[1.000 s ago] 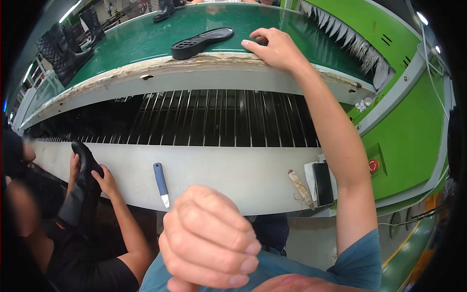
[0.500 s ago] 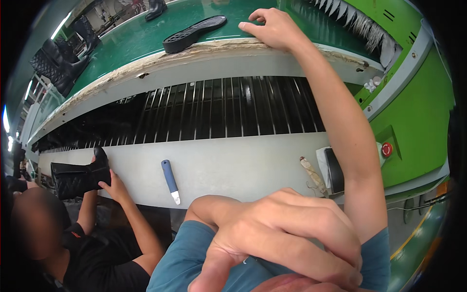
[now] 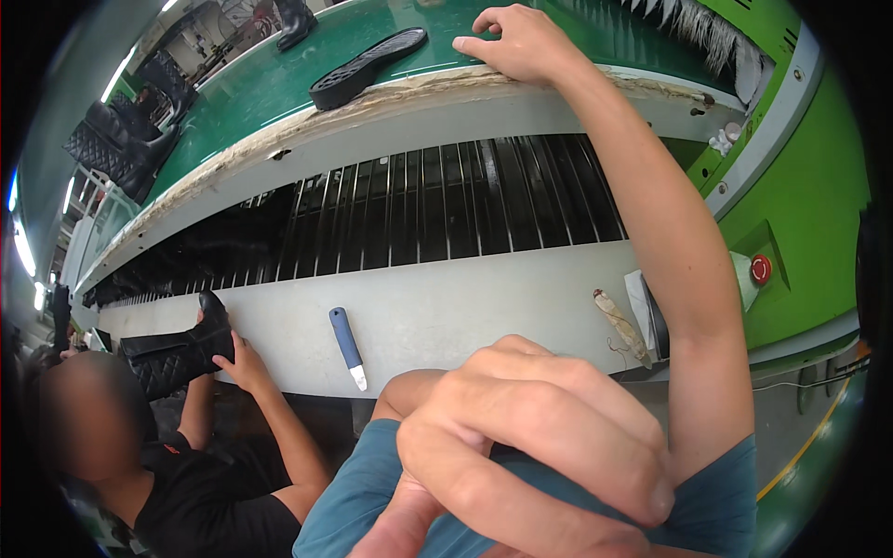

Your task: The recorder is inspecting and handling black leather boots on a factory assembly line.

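Holding a black boot [image 3: 167,367], another person [image 3: 223,488] is at lower left. Next come a blue-handled knife [image 3: 345,337], low middle, and a black shoe sole [image 3: 367,70], upper middle. Near the sole, top middle, rests the right hand [image 3: 523,42], its grip apart. The left hand [image 3: 539,418] blocks the lower middle; I cannot tell if its bent grip holds anything. A second ago, the boot's leg pointed down; now it points left. A white table [image 3: 288,339] is mid-frame; a green machine [image 3: 814,223] fills the right.

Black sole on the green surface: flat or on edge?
Lying flat. The black sole shows its latticed face upward, its side wall rising low from the green surface.
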Tool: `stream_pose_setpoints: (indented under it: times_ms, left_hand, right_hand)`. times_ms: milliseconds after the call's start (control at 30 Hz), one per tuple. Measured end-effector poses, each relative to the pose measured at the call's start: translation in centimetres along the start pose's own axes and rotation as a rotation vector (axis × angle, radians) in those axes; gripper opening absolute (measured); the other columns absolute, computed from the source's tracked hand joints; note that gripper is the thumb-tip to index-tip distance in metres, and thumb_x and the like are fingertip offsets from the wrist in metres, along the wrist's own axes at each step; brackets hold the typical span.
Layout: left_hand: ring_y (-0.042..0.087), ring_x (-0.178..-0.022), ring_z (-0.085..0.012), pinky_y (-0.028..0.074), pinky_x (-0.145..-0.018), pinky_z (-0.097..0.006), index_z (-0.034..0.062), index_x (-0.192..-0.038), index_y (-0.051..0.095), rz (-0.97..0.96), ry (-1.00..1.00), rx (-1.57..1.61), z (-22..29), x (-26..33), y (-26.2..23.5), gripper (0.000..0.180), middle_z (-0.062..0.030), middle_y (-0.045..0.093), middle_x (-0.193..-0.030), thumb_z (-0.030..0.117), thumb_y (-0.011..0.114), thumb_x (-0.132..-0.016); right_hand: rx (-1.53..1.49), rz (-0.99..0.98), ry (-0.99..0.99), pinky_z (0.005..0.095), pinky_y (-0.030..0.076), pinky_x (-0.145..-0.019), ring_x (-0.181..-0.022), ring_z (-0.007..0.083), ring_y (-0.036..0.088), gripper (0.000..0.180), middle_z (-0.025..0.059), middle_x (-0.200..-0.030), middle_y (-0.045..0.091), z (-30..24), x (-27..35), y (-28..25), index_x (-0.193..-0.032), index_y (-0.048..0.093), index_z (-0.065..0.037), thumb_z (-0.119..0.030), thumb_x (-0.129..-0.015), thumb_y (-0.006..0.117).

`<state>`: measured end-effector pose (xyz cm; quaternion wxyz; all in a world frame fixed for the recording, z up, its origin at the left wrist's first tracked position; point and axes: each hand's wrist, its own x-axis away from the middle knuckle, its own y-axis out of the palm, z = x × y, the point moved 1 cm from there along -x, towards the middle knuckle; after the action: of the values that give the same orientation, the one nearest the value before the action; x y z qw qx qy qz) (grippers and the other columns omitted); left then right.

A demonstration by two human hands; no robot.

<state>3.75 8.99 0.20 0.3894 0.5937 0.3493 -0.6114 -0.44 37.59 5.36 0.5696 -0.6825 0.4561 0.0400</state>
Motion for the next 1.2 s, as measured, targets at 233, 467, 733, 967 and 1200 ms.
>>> stream_pose_setpoints:
  times_ms: [233,467,733,967,1200]
  left_hand:
    - [0.077,-0.09,-0.0399,0.066,-0.071,-0.037,-0.0043,-0.106,0.075,0.117,-0.101,-0.069,1.8,-0.8,0.2,0.073,-0.0312,0.074,-0.108,0.051,0.03,-0.12]
    - [0.079,-0.088,-0.0327,0.067,-0.075,-0.034,0.0004,-0.12,0.07,0.074,0.018,-0.035,1.3,-1.0,-0.3,0.052,-0.026,0.073,-0.112,0.045,0.044,-0.118]
    - [0.08,-0.09,-0.0322,0.066,-0.071,-0.031,0.0045,-0.127,0.068,0.22,0.27,-0.125,-0.4,0.8,1.4,0.042,-0.0228,0.075,-0.111,0.039,0.045,-0.119]
    - [0.08,-0.093,-0.0318,0.065,-0.069,-0.03,0.0058,-0.13,0.067,0.238,0.236,-0.151,0.5,1.7,1.8,0.041,-0.0228,0.076,-0.113,0.038,0.045,-0.119]
    - [0.078,-0.091,-0.0306,0.065,-0.069,-0.03,0.0034,-0.122,0.068,-0.169,0.065,-0.009,2.3,0.7,-2.4,0.036,-0.0226,0.075,-0.108,0.032,0.046,-0.118]
  right_hand:
    - [-0.026,-0.097,0.095,0.0471,0.054,-0.108,-0.128,0.0337,0.068,0.067,0.0198,-0.142,0.069,1.2,-0.1,0.7,-0.136,0.074,-0.006,-0.059,-0.095,0.072]
    - [0.014,-0.061,0.038,0.0444,0.057,-0.102,-0.12,0.0342,0.072,0.061,0.0215,-0.128,0.075,0.7,-0.2,0.5,-0.125,0.078,-0.002,-0.055,-0.095,0.074]
    - [-0.044,-0.035,0.052,0.0437,0.06,-0.097,-0.108,0.0372,0.077,0.053,0.0251,-0.113,0.08,0.1,0.5,-1.0,-0.113,0.081,0.002,-0.046,-0.091,0.079]
    - [-0.041,-0.027,0.04,0.0431,0.06,-0.096,-0.107,0.0358,0.078,0.05,0.0246,-0.112,0.08,-0.1,0.2,-0.5,-0.111,0.082,0.002,-0.044,-0.092,0.079]
    - [-0.188,-0.143,0.02,0.0378,0.057,-0.096,-0.109,0.025,0.074,0.059,0.0168,-0.121,0.079,2.0,-0.6,0.2,-0.126,0.077,-0.002,-0.054,-0.1,0.074]
